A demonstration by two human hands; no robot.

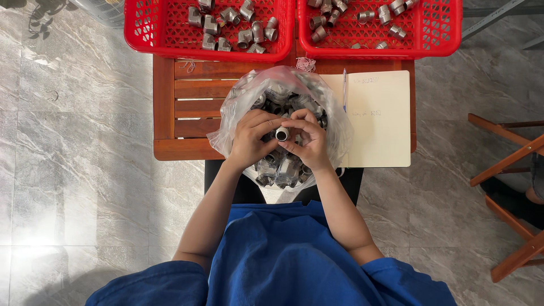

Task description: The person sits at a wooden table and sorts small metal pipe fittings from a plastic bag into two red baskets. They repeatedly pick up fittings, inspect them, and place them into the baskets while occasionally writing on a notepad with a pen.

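Both hands together over the near edge of the slatted wooden worktop (192,96): left hand (249,139) and right hand (309,141) with fingers clamped on one small metal pipe fitting (281,134), open end facing up. Directly beneath, a clear plastic bag (238,107) stuffed with more fittings. Along the far edge, two red baskets (153,28) (442,28) side by side. At the right edge, an open notebook (379,119). All around, grey marble floor (73,170); off right, a wooden chair frame (510,170).

Bare slats (195,96) left of bag (238,107) were open; notebook (379,124) blocked right, red baskets (153,42) blocked far edge.
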